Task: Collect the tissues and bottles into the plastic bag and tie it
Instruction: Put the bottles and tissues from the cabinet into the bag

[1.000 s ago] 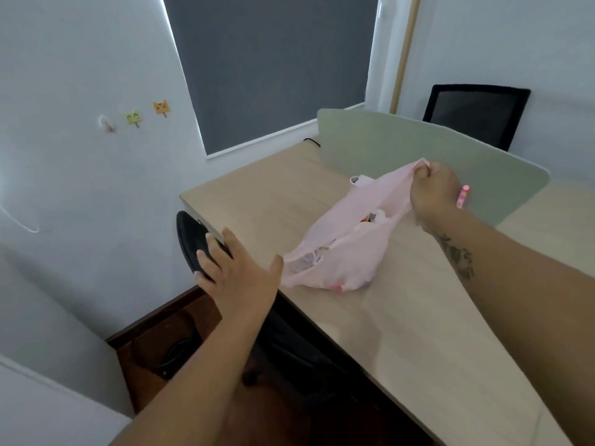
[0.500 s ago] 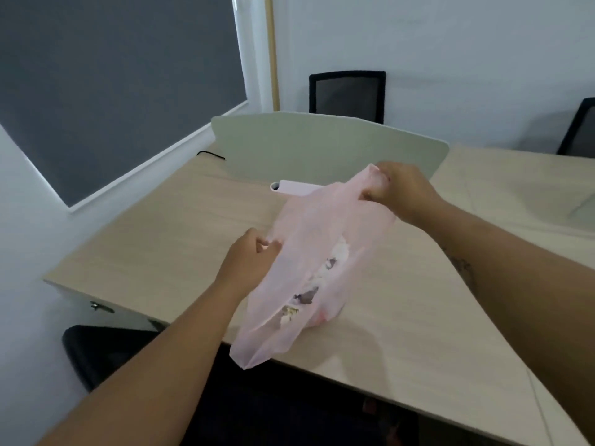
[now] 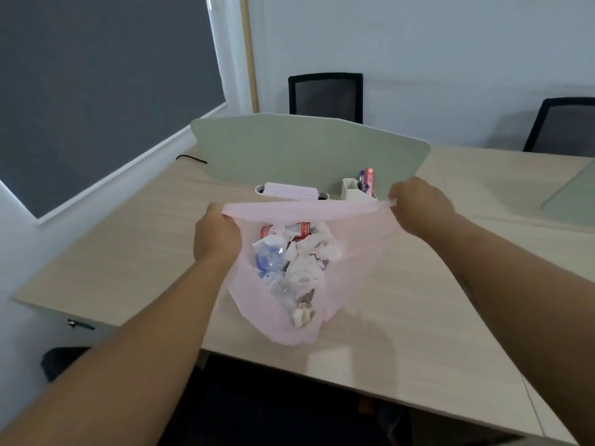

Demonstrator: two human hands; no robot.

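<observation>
— Both hands grip the bag's rim, left hand and right hand pulled well apart, mouth stretched wide over the desk.
— Collecting looks finished: tissues and bottles lie inside.
— So tying is next; the hands must bring the rim together.
— Beyond stand a divider, pen holder, two chairs and a dark blind.

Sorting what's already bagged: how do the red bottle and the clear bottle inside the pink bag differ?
The red bottle lies crosswise at the far side of the pile; the clear bottle sits nearer, toward the left hand. The red bottle carries a red label; the clear bottle looks see-through with a blue tint. Both lie inside the pink bag, partly covered by tissues.
</observation>
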